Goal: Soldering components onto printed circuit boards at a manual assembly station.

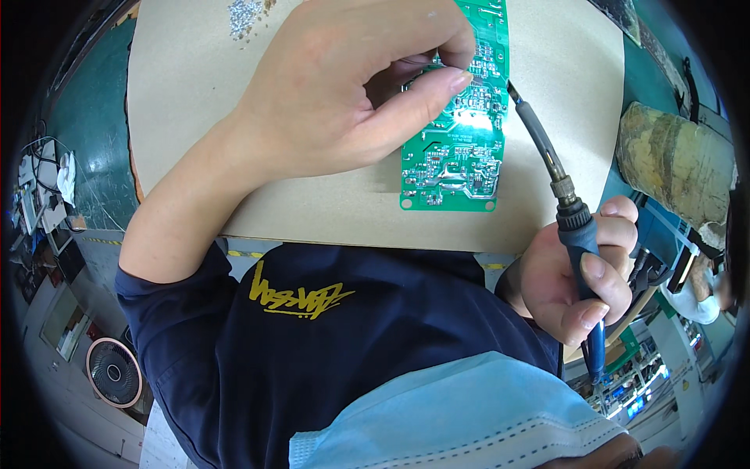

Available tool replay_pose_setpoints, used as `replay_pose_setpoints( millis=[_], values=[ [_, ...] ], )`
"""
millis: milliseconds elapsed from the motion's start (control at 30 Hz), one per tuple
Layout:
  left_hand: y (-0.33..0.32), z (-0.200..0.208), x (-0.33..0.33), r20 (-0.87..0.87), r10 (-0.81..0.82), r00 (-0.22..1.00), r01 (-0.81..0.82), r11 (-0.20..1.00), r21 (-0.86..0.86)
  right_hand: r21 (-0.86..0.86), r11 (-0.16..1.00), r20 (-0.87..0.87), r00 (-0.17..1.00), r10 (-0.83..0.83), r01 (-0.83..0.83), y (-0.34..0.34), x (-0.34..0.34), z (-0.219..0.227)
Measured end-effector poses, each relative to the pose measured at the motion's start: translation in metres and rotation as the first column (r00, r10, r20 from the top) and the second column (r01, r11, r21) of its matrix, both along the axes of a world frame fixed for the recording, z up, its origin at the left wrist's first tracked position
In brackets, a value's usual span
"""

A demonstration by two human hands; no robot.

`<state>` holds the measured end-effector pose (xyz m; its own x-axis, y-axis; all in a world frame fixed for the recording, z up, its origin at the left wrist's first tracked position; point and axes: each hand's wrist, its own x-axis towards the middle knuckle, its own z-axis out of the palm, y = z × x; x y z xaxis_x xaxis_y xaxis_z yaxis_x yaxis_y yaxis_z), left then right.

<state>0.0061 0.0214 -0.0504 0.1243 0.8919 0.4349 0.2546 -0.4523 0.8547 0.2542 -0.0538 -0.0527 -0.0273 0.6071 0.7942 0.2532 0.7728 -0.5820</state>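
Note:
A green circuit board (449, 152) lies on the tan sheet, its solder joints and small parts facing up and a bright glare near its middle. My left hand (336, 94) is over the board's left side, thumb and forefinger closed in a pinch near its surface. A thin wire (416, 62) shows between those fingers; its end cannot be made out. My right hand (582, 270) is wrapped round the blue grip of a soldering iron (541, 141). The iron's dark tip is by the board's right edge; whether they touch I cannot tell.
A pile of small silvery pieces (245, 17) lies at the far left of the tan sheet (312, 209), beside some brownish bits. At the right stands a tape-wrapped roll-like object (672, 156). A fan (114, 370) is at the lower left. Another person's arm (701, 289) shows at right.

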Motion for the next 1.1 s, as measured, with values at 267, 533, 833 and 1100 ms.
replay_pose_setpoints(
  millis=[267, 533, 833, 1100],
  values=[
    [0.008, 0.004, 0.001, -0.041, -0.024, 0.999, 0.024, 1.0, -0.012, -0.41, 0.912, -0.136, 0.988, -0.075, 0.013, -0.002, -0.004, 0.0],
    [-0.007, 0.055, -0.01, -0.7, -0.096, 0.708, -0.004, 0.99, -0.14, -0.397, 0.907, 0.081, 0.979, 0.189, -0.142, 0.015, -0.014, 0.001],
    [-0.022, 0.072, 0.019, -0.923, -0.072, 0.379, -0.118, 0.985, -0.125, -0.401, 0.901, -0.106, 0.985, 0.136, -0.168, 0.008, 0.0, 0.008],
    [0.034, 0.153, 0.014, -0.826, -0.255, 0.503, -0.126, 0.924, -0.362, -0.319, 0.922, -0.27, 0.953, 0.135, -0.221, 0.006, 0.011, 0.006]
  ],
)
